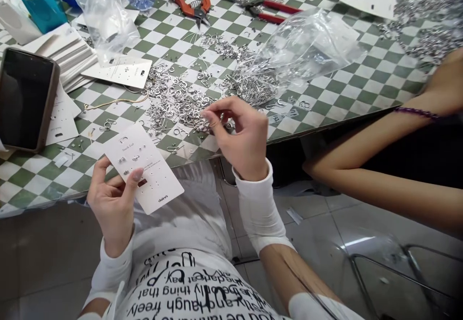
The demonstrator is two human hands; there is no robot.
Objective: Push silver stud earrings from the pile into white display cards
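My left hand [112, 201] grips a white earring card [144, 168] near the table's front edge, thumb pressed on its face; a few small silver pieces sit in the card's upper holes. My right hand [240, 134] hovers at the near side of a pile of small silver rings and earrings [177, 100], fingers pinched together on something too small to make out. The pile spreads over the green-and-white checked tablecloth [361, 83].
A phone [25, 98] lies at the left beside stacked white cards [68, 52]. Clear plastic bags [300, 49] of metal parts, orange pliers [190, 4] and red pliers [271, 11] lie farther back. Another person's forearms [390, 165] reach in at the right.
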